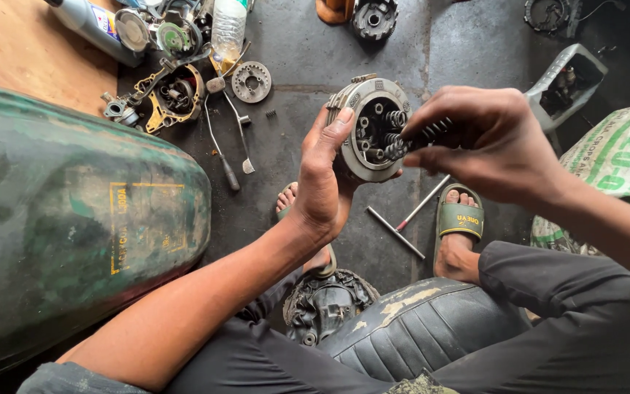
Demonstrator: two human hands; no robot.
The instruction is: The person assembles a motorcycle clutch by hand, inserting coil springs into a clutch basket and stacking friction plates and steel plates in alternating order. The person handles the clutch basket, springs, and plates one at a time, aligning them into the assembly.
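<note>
Up above the floor (373, 58), the left hand (322, 182) wraps its grip around the rim of a round metal part (370, 131). The right hand (486, 138) pinches small springs (421, 135) at its open face. Below, bare floor lies between two feet, with two rods (402, 222) there.

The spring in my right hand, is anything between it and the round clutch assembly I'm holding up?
Nothing visible. The right hand holds a coil spring right at the open face of the clutch assembly, which the left hand grips by its rim. Other springs already sit inside, but the gap between looks open.
</note>
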